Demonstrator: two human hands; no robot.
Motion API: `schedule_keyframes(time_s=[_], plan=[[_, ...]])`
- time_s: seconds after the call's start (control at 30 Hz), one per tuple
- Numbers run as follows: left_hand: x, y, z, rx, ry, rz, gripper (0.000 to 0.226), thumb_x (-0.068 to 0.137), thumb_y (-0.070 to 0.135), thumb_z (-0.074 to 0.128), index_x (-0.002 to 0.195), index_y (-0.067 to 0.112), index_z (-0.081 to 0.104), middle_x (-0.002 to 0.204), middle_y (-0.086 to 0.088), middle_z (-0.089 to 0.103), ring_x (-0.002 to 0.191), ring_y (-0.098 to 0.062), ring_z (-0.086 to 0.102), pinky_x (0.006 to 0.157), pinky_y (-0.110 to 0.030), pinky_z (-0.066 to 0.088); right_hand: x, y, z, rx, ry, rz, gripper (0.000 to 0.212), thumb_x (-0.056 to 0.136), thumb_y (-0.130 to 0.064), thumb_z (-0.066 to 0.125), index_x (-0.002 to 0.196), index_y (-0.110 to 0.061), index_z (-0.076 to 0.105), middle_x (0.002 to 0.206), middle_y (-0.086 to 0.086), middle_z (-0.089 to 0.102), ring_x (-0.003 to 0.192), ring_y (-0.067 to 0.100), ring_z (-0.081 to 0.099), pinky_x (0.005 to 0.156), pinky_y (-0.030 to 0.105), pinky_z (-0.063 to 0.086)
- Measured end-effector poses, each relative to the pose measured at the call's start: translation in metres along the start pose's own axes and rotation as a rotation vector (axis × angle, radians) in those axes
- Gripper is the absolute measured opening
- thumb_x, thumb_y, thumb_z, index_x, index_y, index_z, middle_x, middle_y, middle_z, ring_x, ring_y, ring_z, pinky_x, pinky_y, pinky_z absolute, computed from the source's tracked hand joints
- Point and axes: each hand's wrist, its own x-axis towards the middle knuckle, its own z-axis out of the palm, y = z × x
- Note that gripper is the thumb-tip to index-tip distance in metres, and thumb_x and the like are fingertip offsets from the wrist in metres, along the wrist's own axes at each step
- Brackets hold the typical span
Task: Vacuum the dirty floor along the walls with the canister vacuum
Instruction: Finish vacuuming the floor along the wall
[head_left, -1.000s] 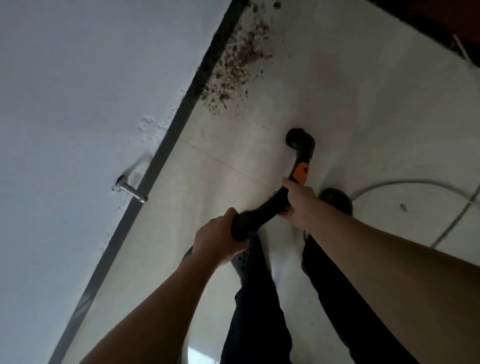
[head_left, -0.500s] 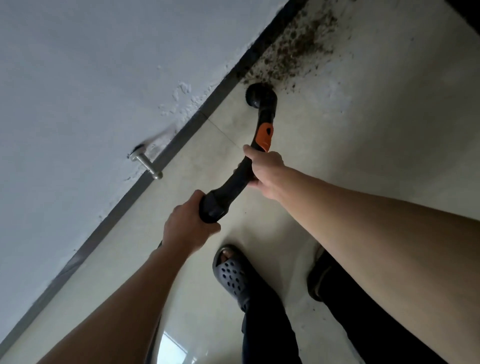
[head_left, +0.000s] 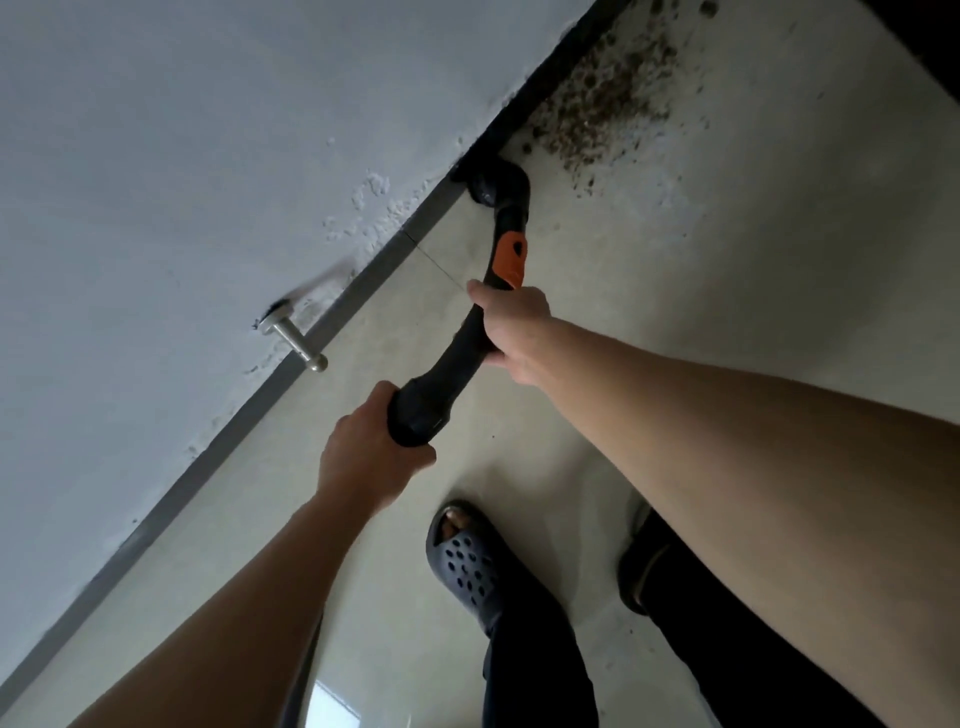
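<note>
Left grip curled round the wand at its end, right grip mid-shaft; probably stiff, light; nozzle at the skirting.

Open floor right of the vacuum wand, wall and protruding doorstop close at left

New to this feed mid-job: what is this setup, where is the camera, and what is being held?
No machine here: the single view comes from a camera worn on a person's head, looking down at their own arms. The left hand and right hand both grip the black vacuum wand. Its nozzle sits at the dark skirting where the wall meets the floor. Brown dirt lies on the floor just beyond the nozzle, not yet picked up. A metal doorstop sticks out of the wall, and a slipper shows below.
</note>
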Motion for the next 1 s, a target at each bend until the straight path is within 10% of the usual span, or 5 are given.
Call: schedule_keyframes(time_s=[0.43,1.0], plan=[[0.012,0.061,0.02,0.199,-0.208,0.178,0.039,0.068,0.024,0.074,0.095,0.032,0.047,0.078,0.006,0.061,0.074,-0.019,0.059,0.066,-0.034,0.052,-0.001,0.016,-0.094,0.221,0.168,0.114,0.045,0.093,-0.03,0.068,0.124,-0.003,0.051,0.114,0.016,0.065,0.1,0.029,0.067,0.076,0.04,0.061],[0.028,0.06,0.002,0.049,-0.03,0.035,0.043,0.066,0.019,0.076,0.098,0.028,0.05,0.076,0.003,0.061,0.071,-0.019,0.06,0.069,-0.041,0.055,0.018,-0.043,-0.047,0.028,0.014,0.027,0.045,0.093,-0.031,0.067,0.125,-0.006,0.048,0.117,0.015,0.064,0.11,0.033,0.064,0.09,0.047,0.058]])
